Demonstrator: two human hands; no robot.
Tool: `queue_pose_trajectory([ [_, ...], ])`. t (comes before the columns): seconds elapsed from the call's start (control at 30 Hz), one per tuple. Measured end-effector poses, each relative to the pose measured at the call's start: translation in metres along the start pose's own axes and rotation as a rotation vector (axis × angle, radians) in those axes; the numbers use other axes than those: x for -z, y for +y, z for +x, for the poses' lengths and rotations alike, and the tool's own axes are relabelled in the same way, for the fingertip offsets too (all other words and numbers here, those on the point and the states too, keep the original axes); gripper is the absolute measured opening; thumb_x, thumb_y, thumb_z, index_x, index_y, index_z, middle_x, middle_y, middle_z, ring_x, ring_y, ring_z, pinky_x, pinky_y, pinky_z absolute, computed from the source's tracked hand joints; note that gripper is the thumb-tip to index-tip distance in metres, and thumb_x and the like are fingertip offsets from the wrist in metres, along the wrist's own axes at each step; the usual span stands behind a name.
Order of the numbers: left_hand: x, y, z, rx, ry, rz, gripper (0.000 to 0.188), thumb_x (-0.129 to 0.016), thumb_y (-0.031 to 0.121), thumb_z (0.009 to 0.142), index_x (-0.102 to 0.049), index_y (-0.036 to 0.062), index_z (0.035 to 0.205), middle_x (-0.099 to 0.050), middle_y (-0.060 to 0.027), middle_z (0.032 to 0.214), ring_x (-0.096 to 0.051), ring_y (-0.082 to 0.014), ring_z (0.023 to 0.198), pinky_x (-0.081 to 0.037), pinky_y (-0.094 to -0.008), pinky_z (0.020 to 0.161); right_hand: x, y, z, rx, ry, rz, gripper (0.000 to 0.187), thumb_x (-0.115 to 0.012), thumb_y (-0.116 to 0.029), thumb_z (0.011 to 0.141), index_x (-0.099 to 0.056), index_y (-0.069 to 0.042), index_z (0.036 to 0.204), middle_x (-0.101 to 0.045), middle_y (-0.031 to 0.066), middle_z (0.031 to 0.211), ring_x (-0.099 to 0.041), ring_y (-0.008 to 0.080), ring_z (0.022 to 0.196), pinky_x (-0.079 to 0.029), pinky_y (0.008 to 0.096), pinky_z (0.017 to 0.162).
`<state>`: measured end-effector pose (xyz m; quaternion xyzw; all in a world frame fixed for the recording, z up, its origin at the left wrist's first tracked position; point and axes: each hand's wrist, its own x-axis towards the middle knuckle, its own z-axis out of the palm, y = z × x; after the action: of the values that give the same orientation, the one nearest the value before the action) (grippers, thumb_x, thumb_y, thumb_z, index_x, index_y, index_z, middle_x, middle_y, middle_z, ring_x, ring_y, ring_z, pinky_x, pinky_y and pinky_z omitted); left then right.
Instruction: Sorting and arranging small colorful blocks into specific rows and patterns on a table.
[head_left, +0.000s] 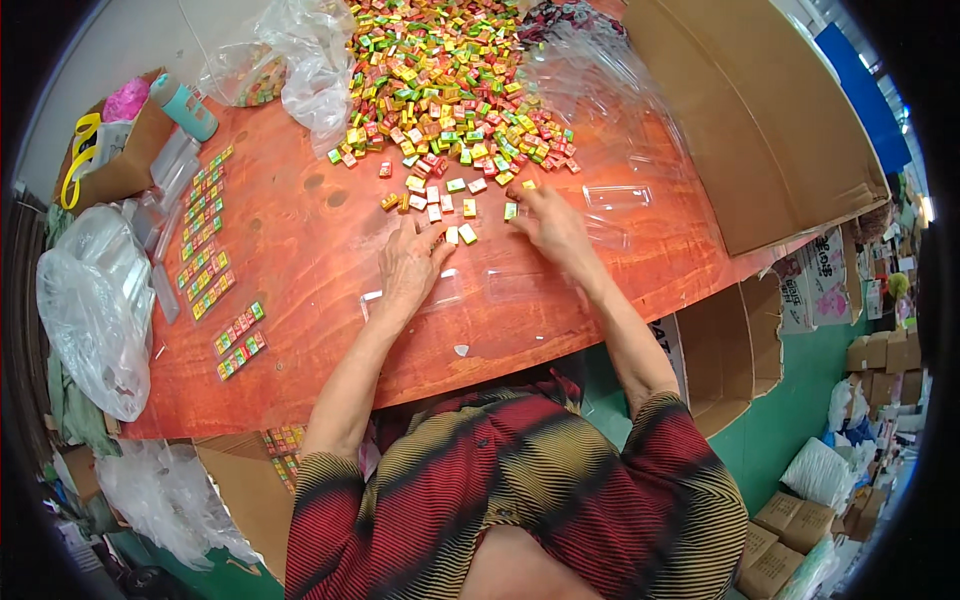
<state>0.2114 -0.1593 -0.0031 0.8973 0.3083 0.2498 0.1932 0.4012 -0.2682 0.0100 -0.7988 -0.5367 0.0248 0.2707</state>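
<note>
My left hand (408,264) rests low over the red wooden table with its fingers apart. Its fingertips are beside a small white-and-yellow block (452,235), and whether they touch it I cannot tell. To the right, my right hand (552,228) reaches forward, thumb and fingers spread. A pale green-and-white block (511,211) lies by its thumb, and a yellow one (529,185) is at its fingertips. Between the hands several loose blocks, such as a yellow one (469,208), lie with their faces up. Clear plastic trays (522,285) lie close to both wrists.
Beyond my hands spreads a large heap of coloured blocks (440,90). Filled trays (204,225) line the left side, near a plastic bag (95,310) and a teal bottle (185,108). A big cardboard box (760,110) stands at the right. Another clear tray (617,196) lies right of my right hand.
</note>
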Motion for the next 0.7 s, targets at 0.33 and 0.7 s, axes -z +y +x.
queue_pose_trajectory([
  [0.33,-0.002,-0.002,0.002,-0.017,0.017,-0.033,0.028,-0.069,0.021,0.07,-0.064,0.0117,0.096,-0.05,-0.0101,0.083,-0.052,-0.0273,0.08,-0.043,-0.0376,0.068,-0.004,-0.003,-0.019,-0.089,-0.047,-0.247,0.026,-0.066,-0.02,0.073,-0.053,0.0,0.084,-0.053,0.0164,0.083,-0.057,0.0335,0.074,-0.047,0.0427,0.06],
  [0.7,-0.002,-0.001,0.0,-0.001,-0.004,0.012,0.027,-0.068,0.023,0.07,-0.064,0.0123,0.094,-0.05,-0.0102,0.082,-0.051,-0.027,0.08,-0.041,-0.0381,0.07,-0.008,-0.029,-0.005,0.089,-0.155,-0.013,0.03,-0.062,-0.021,0.076,-0.053,-0.006,0.101,-0.051,0.0156,0.092,-0.054,0.0328,0.083,-0.046,0.0403,0.067],
])
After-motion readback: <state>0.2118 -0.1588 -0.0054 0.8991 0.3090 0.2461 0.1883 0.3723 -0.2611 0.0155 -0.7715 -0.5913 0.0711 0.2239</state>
